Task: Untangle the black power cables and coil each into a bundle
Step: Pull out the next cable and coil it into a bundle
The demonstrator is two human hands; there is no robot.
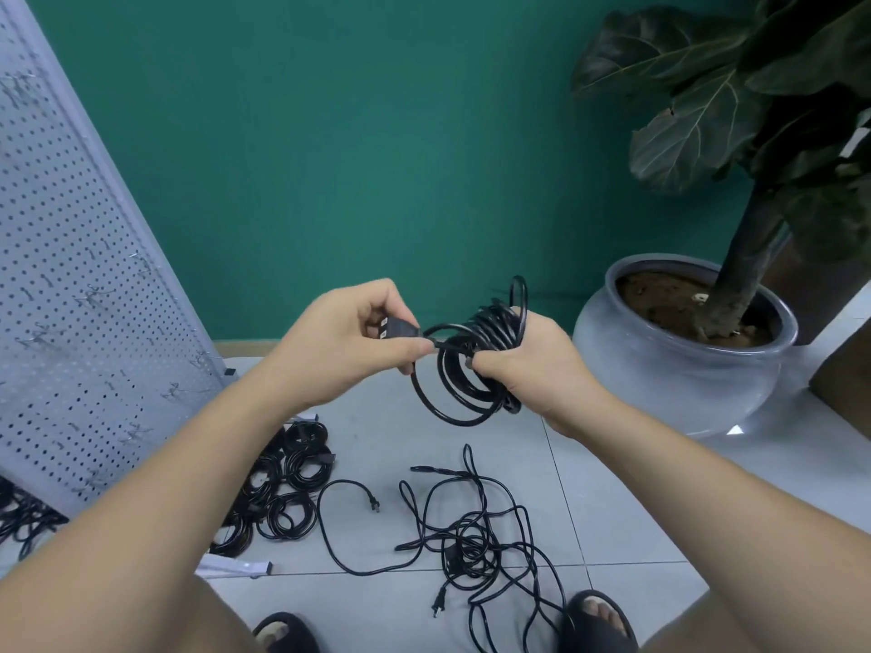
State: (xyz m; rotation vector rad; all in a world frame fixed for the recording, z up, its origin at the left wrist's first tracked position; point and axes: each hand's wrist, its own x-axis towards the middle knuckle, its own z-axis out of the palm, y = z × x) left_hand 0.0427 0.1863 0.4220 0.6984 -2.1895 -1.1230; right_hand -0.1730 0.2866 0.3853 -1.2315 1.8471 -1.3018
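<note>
Right hand (523, 365) clamps the coiled power cable (464, 386), loops upright; left hand (344, 341) pinches its connector (398, 329), lying level, facing left.

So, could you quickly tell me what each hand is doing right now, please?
Left hand: pinching the cable's plug end.
Right hand: gripping the coiled black cable.
</note>
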